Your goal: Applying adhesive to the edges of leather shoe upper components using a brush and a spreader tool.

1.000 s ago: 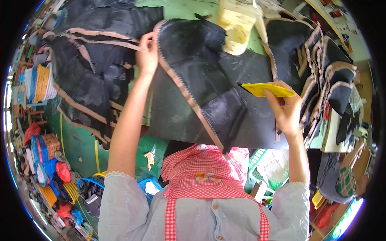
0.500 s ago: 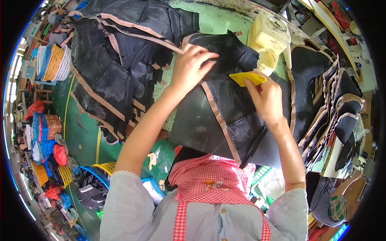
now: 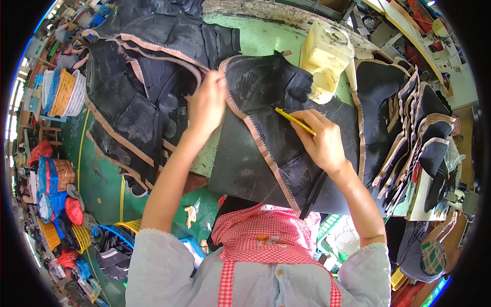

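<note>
A black shoe-upper-like piece (image 3: pixel 266 82) with a tan zigzag-edged strip (image 3: pixel 263 148) along its left side lies on a dark board (image 3: pixel 238 163) in front of me. My left hand (image 3: pixel 207 102) is closed at the piece's upper left edge, pinching the tan strip there; a loose length of it curves away to the left. My right hand (image 3: pixel 322 140) grips a thin yellow scraper (image 3: pixel 296 121), seen edge-on. Its far tip touches or hovers just over the middle of the black piece. The left fingertips are partly hidden.
Other black pieces with tan edging (image 3: pixel 123 97) are heaped at the left, overhanging the table. A yellowish plastic container (image 3: pixel 327 48) stands beyond the board. More edged pieces (image 3: pixel 424 117) stand layered at the right. Baskets (image 3: pixel 64 92) sit at the far left.
My left hand has drawn left and down, its spread fingers now closed on the strip. The strip lies along the piece's edge. The scraper has moved down-left and turned edge-on.
</note>
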Motion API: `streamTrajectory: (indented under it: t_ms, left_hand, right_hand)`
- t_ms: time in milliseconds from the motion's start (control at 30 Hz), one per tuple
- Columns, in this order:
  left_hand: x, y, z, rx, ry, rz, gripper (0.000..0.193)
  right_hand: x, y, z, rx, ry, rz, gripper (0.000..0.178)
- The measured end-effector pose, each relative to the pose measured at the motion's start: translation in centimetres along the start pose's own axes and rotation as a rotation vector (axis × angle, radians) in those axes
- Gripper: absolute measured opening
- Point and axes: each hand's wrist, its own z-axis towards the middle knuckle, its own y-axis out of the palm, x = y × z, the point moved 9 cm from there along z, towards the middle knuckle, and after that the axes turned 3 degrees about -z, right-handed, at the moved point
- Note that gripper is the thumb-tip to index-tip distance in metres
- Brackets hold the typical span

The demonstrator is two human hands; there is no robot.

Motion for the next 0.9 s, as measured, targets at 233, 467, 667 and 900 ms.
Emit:
streamTrajectory:
  t_ms: [233,467,667,900]
  left_hand:
    - [-5.8,-1.1,-3.7,-0.348,-0.272,-0.242,0.015]
    - [-6.5,2.6,-1.3,-0.327,-0.463,-0.609,0.029]
    - [-6.3,3.7,-0.9,-0.33,-0.322,-0.497,0.029]
    - [-7.0,3.0,-1.2,-0.275,-0.346,-0.368,0.03]
  right_hand:
    - [-1.6,0.7,4.2,0.187,-0.124,-0.116,0.015]
    - [-2.6,4.3,1.0,-0.135,-0.133,-0.102,0.026]
    - [-1.9,3.9,6.0,0.126,-0.006,-0.26,0.014]
    - [-1.9,7.0,6.4,-0.115,0.113,-0.152,0.022]
